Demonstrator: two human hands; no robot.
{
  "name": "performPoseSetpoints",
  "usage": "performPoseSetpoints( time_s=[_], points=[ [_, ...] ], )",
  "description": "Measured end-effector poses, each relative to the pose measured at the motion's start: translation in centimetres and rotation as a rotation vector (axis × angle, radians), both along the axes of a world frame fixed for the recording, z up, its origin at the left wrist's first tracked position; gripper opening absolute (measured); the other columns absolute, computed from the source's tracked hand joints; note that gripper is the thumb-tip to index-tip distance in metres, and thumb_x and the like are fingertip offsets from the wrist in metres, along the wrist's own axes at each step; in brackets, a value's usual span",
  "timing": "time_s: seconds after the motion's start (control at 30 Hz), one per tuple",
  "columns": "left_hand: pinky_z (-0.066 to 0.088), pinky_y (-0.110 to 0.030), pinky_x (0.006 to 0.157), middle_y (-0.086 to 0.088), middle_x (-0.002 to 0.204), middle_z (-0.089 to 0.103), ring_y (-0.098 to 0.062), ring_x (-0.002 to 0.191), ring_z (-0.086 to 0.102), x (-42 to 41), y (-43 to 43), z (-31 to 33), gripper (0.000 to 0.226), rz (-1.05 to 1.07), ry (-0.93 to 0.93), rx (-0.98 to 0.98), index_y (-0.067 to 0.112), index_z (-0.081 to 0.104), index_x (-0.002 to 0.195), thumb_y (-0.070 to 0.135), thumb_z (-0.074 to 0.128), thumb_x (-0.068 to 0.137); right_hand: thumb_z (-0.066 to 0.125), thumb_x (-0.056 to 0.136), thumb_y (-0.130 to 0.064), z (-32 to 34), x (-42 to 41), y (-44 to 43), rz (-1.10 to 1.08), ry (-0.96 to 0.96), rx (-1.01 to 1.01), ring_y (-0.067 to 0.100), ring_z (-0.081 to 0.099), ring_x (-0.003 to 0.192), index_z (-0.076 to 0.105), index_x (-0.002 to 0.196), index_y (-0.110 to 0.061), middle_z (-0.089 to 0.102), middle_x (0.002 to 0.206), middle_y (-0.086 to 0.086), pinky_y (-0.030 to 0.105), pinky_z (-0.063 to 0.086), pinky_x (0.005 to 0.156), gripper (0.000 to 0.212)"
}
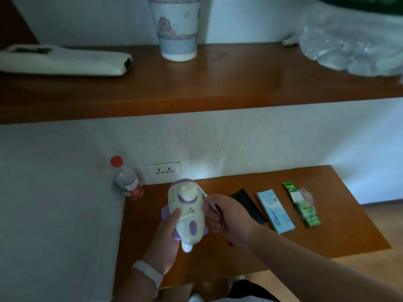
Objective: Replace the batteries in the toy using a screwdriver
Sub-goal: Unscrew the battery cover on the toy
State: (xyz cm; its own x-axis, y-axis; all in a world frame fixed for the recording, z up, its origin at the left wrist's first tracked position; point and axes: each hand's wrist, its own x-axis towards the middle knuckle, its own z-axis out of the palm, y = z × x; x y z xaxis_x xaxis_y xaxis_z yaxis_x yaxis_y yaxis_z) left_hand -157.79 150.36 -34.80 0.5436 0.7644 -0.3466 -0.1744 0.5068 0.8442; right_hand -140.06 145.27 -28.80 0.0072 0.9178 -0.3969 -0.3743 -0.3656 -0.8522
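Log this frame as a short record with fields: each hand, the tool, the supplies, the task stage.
left hand: grips the toy above the table
right hand: grips the screwdriver
tool tip: at the toy's far right side; contact unclear
battery pack: green, lying on the table's right side, untouched
beside it: blue box, then black case
bottle: upright by the wall
stage: no battery cover visibly open

Head-worn camera looks forward and down, close above the desk (wide-angle).
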Motion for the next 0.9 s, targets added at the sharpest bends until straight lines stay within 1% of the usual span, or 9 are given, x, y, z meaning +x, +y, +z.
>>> performPoseSetpoints(
  time_s=[0.13, 0.2, 0.33, 0.43, 0.5, 0.57, 0.67, 0.8, 0.9],
  points=[
    [0.057, -0.051, 0.089, -0.021, 0.129, 0.065, -0.04, 0.116, 0.065, 0.5, 0.1, 3.4, 0.067, -0.05, -0.074, 0.089, 0.021, 0.06, 0.135, 0.056, 0.076, 0.079, 0.051, 0.092, -0.041, 2.4, 1.7, -1.4, 0.027, -0.159, 0.091, 0.013, 0.034, 0.051, 0.055, 0.077, -0.014, 0.038, 0.059, -0.002, 0.024, 0.035, 0.05, 0.031],
    [0.057, -0.052, 0.089, -0.024, 0.13, 0.064, -0.043, 0.117, 0.063, 0.7, 0.0, 4.7, 0.071, -0.015, -0.05, 0.109, 0.014, 0.053, 0.14, 0.05, 0.073, 0.083, 0.053, 0.092, -0.043, 3.6, 2.4, -2.1, 0.022, -0.246, 0.109, 0.012, 0.037, 0.052, 0.059, 0.08, -0.014, 0.04, 0.058, -0.003, 0.023, 0.037, 0.051, 0.032],
    [0.048, -0.062, 0.1, -0.028, 0.131, 0.062, -0.056, 0.117, 0.057, 0.8, -0.2, 6.4, 0.077, 0.059, 0.005, 0.128, 0.009, 0.047, 0.144, 0.044, 0.072, 0.08, 0.056, 0.097, -0.036, 5.4, 3.6, -3.1, -0.005, -0.442, 0.126, 0.014, 0.038, 0.051, 0.067, 0.075, -0.022, 0.042, 0.055, -0.003, 0.026, 0.034, 0.051, 0.028],
    [0.045, -0.065, 0.104, -0.025, 0.129, 0.065, -0.055, 0.115, 0.06, 0.8, -0.6, 7.2, 0.072, 0.108, 0.021, 0.137, 0.01, 0.049, 0.142, 0.04, 0.069, 0.08, 0.059, 0.094, -0.039, 6.4, 4.3, -4.0, 0.032, -0.566, 0.129, 0.009, 0.038, 0.048, 0.068, 0.077, -0.025, 0.043, 0.053, -0.009, 0.02, 0.032, 0.047, 0.023],
    [0.045, -0.066, 0.104, -0.022, 0.126, 0.068, -0.05, 0.114, 0.063, 0.8, -0.9, 7.8, 0.072, 0.14, 0.043, 0.153, 0.012, 0.051, 0.14, 0.039, 0.076, 0.079, 0.061, 0.095, -0.04, 7.0, 4.6, -4.6, 0.056, -0.647, 0.14, 0.003, 0.042, 0.046, 0.069, 0.08, -0.029, 0.048, 0.053, -0.013, 0.016, 0.034, 0.045, 0.02],
    [0.05, -0.061, 0.1, -0.017, 0.124, 0.07, -0.043, 0.113, 0.066, 0.8, -1.3, 8.4, 0.072, 0.157, 0.053, 0.178, 0.016, 0.052, 0.139, 0.038, 0.081, 0.077, 0.062, 0.094, -0.041, 7.5, 4.8, -5.3, 0.069, -0.734, 0.168, -0.001, 0.043, 0.047, 0.068, 0.081, -0.031, 0.051, 0.054, -0.015, 0.016, 0.036, 0.046, 0.017],
    [0.057, -0.049, 0.093, -0.009, 0.125, 0.071, -0.031, 0.113, 0.069, 0.7, -1.9, 9.2, 0.076, 0.166, 0.069, 0.23, 0.019, 0.051, 0.139, 0.039, 0.073, 0.069, 0.061, 0.096, -0.039, 8.6, 4.8, -6.2, 0.111, -0.836, 0.227, -0.001, 0.043, 0.049, 0.066, 0.084, -0.034, 0.051, 0.056, -0.015, 0.018, 0.036, 0.047, 0.015],
    [0.06, -0.027, 0.071, 0.002, 0.115, 0.074, -0.017, 0.103, 0.072, 0.5, -2.7, 10.0, 0.08, 0.184, 0.091, 0.257, 0.026, 0.053, 0.135, 0.043, 0.076, 0.06, 0.059, 0.097, -0.039, 10.6, 4.5, -7.3, 0.195, -0.976, 0.292, 0.001, 0.047, 0.05, 0.062, 0.084, -0.037, 0.057, 0.059, -0.013, 0.017, 0.037, 0.048, 0.014],
    [0.06, -0.025, 0.068, 0.007, 0.109, 0.076, -0.011, 0.099, 0.073, 0.4, -3.1, 10.5, 0.082, 0.197, 0.113, 0.269, 0.03, 0.054, 0.132, 0.049, 0.078, 0.056, 0.06, 0.096, -0.037, 11.8, 4.0, -7.9, 0.212, -1.077, 0.343, 0.002, 0.051, 0.053, 0.063, 0.083, -0.034, 0.061, 0.067, -0.015, 0.016, 0.038, 0.05, 0.015]
  ],
)
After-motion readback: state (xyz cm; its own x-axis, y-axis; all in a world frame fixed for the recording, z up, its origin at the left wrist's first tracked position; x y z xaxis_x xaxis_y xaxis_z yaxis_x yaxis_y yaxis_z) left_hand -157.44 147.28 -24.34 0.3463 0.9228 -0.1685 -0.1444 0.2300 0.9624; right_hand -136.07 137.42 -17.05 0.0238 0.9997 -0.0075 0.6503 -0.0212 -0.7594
